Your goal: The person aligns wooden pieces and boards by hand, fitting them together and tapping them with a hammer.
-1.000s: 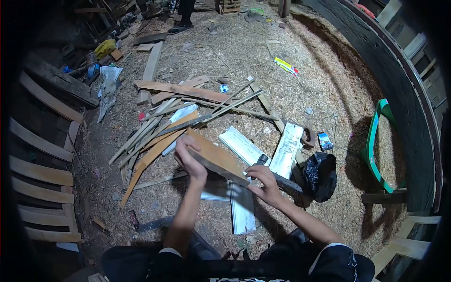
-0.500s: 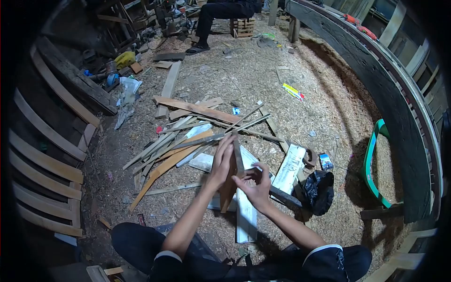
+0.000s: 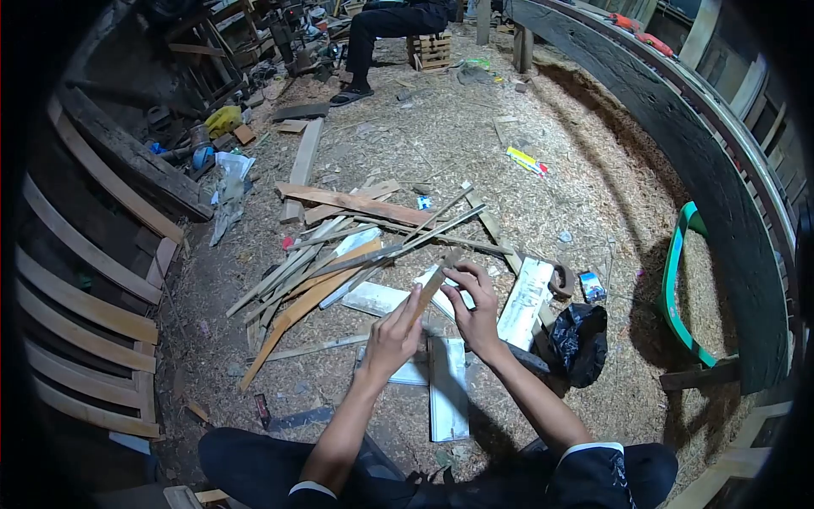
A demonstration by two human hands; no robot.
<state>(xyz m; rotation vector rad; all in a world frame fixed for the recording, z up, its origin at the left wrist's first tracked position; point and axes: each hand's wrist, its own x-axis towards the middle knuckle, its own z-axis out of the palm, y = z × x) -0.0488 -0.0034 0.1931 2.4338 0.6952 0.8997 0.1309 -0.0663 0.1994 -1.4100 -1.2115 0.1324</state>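
My left hand (image 3: 392,341) grips a short brown wooden board (image 3: 432,294), its fingers lying along the left face. The board is tilted, with its far end pointing up and away from me. At the upper right edge of the board is my right hand (image 3: 477,316), thumb and fingers curled in a pinch. Whatever may be between those fingertips is too small to make out. Below the hands, a white-painted board (image 3: 448,407) lies on the ground. Another white-painted board (image 3: 524,297) is right of my right hand, near a saw handle (image 3: 561,281).
A pile of wood strips (image 3: 314,271) lies ahead to the left. A black plastic bag (image 3: 580,343) and a green curved frame (image 3: 670,284) are to the right. Slatted wooden pieces (image 3: 89,301) stand at left. A person's sandalled foot (image 3: 350,96) rests beyond, on the shavings.
The board has turned and leans more to the right. My right hand has moved up from its near end to its far end, while my left hand has shifted lower.
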